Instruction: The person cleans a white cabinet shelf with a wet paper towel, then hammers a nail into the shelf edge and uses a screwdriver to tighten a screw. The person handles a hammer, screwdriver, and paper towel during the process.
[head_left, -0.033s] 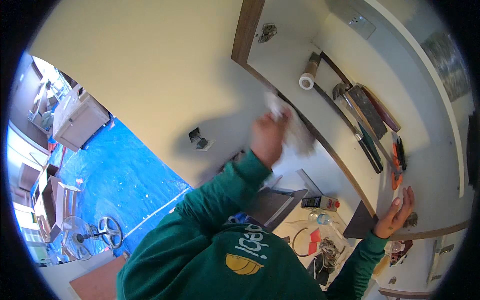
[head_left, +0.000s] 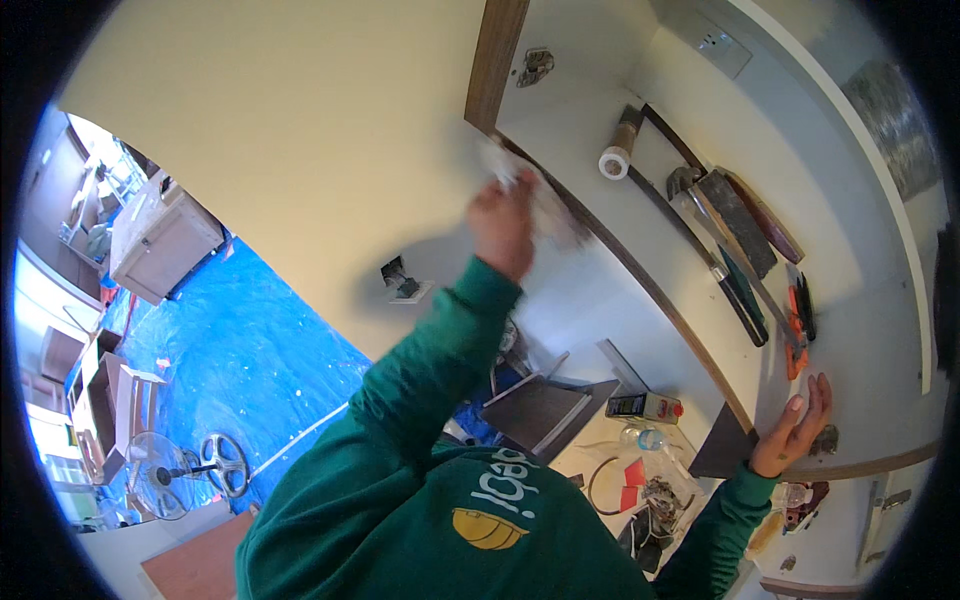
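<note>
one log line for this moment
left hand: pressing white cloth on panel edge | right hand: flat on white panel | tools: lying on panel

1. The left hand (head_left: 503, 225) now sits a little further left along the dark edge strip (head_left: 640, 275).
2. The white cloth (head_left: 540, 195) under it looks flatter and blurred.

Small yellow-black box (head_left: 645, 406) below shelf

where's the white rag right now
In the head view, upper middle: the white rag is under the left hand, pressed against the shelf's dark wooden edge.
</note>
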